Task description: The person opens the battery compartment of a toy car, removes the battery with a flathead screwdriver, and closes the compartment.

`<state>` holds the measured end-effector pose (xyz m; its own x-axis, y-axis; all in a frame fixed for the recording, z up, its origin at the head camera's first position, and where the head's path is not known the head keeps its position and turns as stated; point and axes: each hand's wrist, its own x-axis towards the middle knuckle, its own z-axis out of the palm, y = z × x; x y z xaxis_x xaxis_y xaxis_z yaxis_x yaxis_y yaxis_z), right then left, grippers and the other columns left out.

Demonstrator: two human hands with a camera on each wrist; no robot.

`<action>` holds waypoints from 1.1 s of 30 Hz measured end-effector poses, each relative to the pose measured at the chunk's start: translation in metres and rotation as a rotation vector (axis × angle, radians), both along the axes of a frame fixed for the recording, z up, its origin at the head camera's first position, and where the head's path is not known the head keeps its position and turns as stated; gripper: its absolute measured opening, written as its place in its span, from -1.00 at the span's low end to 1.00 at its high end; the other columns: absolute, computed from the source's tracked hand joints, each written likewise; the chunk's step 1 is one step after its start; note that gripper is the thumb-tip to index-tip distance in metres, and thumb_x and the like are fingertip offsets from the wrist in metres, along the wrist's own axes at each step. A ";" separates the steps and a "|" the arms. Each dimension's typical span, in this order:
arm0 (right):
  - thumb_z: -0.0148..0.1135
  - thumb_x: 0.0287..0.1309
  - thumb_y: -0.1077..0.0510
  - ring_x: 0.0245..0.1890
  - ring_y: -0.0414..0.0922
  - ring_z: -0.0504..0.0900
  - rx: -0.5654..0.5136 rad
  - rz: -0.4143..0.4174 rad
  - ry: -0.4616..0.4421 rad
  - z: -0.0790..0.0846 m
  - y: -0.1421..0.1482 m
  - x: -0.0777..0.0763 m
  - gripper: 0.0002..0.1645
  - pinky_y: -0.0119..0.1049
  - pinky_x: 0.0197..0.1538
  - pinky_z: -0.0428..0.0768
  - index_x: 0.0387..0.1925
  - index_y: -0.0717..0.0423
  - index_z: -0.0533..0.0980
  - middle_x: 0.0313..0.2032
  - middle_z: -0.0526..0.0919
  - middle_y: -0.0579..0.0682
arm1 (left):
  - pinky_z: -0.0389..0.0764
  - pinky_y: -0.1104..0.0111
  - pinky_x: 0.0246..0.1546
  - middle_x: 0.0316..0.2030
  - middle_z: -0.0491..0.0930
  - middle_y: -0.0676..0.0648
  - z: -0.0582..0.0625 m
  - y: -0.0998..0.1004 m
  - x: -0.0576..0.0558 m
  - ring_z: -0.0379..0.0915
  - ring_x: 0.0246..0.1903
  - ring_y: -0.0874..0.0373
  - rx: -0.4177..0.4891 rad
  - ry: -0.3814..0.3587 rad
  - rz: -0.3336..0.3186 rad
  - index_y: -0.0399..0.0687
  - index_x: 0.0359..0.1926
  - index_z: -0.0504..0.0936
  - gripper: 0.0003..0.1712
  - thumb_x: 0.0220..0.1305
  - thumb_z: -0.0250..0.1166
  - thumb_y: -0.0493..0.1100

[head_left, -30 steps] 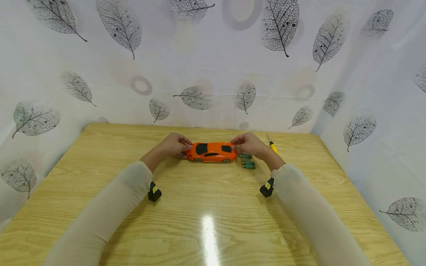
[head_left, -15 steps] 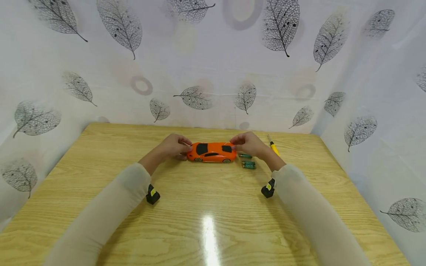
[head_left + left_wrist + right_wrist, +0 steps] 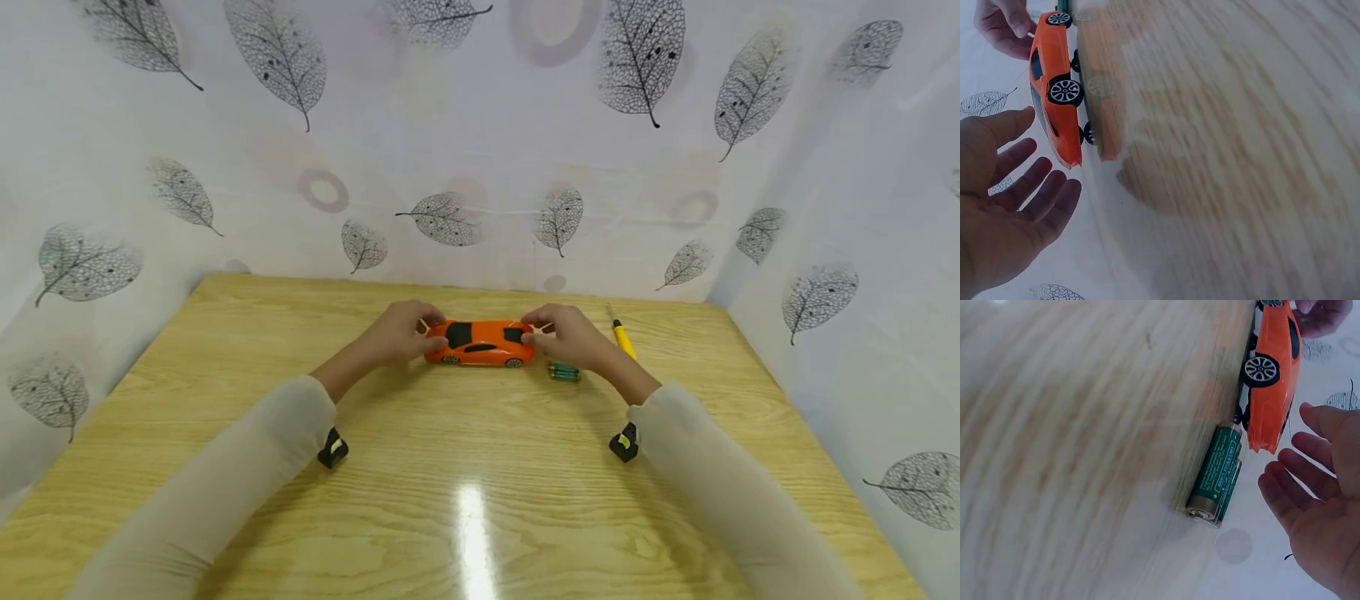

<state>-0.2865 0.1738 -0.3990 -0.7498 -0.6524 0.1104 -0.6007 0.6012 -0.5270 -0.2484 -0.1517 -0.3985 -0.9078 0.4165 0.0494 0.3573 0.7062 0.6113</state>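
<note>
An orange toy car point(image 3: 489, 343) with dark windows stands on its wheels on the wooden table point(image 3: 420, 467), its side toward me. Over its left end is my left hand point(image 3: 405, 333); in the left wrist view the fingers are loosely spread and apart from the body, the thumb close to the roof. At the other end my right hand point(image 3: 573, 337) hovers with relaxed fingers, and the right wrist view shows a gap to the car point(image 3: 1266, 387). Green batteries point(image 3: 1215, 472) lie side by side near that end, partly under my right hand in the head view.
A screwdriver with a yellow handle point(image 3: 623, 337) lies right of my right hand. Behind the table hangs a pale, leaf-patterned cloth point(image 3: 480, 125), which also lines both sides. Black wrist cameras point(image 3: 624, 442) hang below the sleeves.
Both hands have loosened and drawn slightly up off the car's ends, thumbs now over it. My right hand now hides one battery seen earlier. The car stays in place; the head view shifted slightly.
</note>
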 end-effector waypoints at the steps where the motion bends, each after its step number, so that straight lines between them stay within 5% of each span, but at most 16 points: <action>1: 0.26 0.45 0.07 0.13 0.12 0.62 0.022 0.014 0.033 0.001 0.000 0.002 -0.53 0.00 0.16 0.65 0.24 0.26 0.56 0.18 0.63 0.17 | 0.62 0.08 0.07 0.01 0.65 -0.19 0.000 0.001 0.000 0.56 -0.01 -0.09 -0.018 0.030 -0.020 -0.23 0.15 0.65 -0.55 0.35 0.42 -0.07; 8: 0.33 0.39 0.08 0.18 0.11 0.57 0.149 0.114 0.220 0.005 -0.006 0.012 -0.55 0.05 0.23 0.58 0.21 0.19 0.57 0.15 0.63 0.13 | 0.57 0.05 0.15 0.03 0.62 -0.20 0.000 0.003 0.004 0.52 0.04 -0.11 -0.147 0.198 -0.134 -0.22 0.11 0.68 -0.55 0.32 0.46 -0.05; 19: 0.45 0.26 0.13 0.17 0.09 0.51 0.167 0.247 0.308 0.004 -0.007 0.017 -0.46 -0.01 0.21 0.57 0.24 0.15 0.56 0.18 0.58 0.13 | 0.63 0.14 -0.01 -0.08 0.58 -0.13 -0.004 0.008 0.007 0.48 -0.03 -0.04 -0.265 0.317 -0.262 -0.07 0.04 0.70 -0.68 0.29 0.46 -0.15; 33: 0.46 0.23 0.16 0.09 0.08 0.53 0.201 0.284 0.351 -0.001 -0.009 0.012 -0.46 -0.04 0.16 0.59 0.23 0.12 0.56 0.13 0.59 0.13 | 0.62 0.13 0.09 -0.05 0.61 -0.13 -0.003 0.009 0.007 0.52 0.00 -0.04 -0.281 0.312 -0.289 -0.11 0.06 0.69 -0.66 0.28 0.47 -0.22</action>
<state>-0.2745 0.1649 -0.4005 -0.4794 -0.8599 0.1754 -0.8761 0.4571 -0.1533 -0.2411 -0.1423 -0.4014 -0.7137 0.6844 0.1495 0.6973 0.6736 0.2449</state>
